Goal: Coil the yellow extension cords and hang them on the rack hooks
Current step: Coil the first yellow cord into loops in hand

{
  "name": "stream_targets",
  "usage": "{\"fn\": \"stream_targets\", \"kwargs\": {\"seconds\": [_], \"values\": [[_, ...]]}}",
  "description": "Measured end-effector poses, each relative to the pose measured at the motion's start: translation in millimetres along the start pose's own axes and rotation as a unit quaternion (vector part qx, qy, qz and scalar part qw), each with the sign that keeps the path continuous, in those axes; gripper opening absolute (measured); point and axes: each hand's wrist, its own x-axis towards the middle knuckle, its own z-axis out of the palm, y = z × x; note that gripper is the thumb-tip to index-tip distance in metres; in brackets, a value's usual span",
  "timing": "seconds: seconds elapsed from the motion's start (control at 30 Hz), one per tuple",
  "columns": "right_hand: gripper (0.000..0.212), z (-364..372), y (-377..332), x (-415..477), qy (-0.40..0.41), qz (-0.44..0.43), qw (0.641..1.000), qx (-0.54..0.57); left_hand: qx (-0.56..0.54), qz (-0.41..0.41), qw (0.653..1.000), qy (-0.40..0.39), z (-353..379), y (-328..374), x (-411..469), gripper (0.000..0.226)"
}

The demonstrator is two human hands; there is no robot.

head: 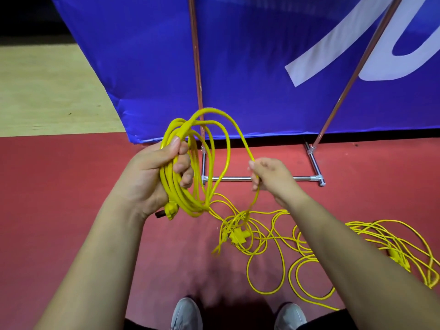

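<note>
My left hand grips a bundle of several yellow cord loops, with the yellow plug hanging below my palm. My right hand pinches the same cord where a fresh loop arches over from the bundle. From my right hand the cord runs down to a tangle with a yellow multi-socket end on the red floor. A second loose yellow cord lies in a heap at the right, partly hidden by my right forearm. The rack's metal base and two uprights stand right behind my hands; its hooks are out of view.
A blue banner with white lettering hangs behind the rack uprights. Pale wooden floor lies at the far left, red floor beneath me. My two grey shoes show at the bottom edge.
</note>
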Motion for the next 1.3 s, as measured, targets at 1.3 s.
{"fn": "stream_targets", "kwargs": {"seconds": [1.3], "values": [[0.006, -43.1, -14.9, -12.9, -0.205, 0.007, 0.977, -0.066, 0.062, -0.084, 0.993, 0.05, 8.1, -14.0, 5.1, 0.015]]}}
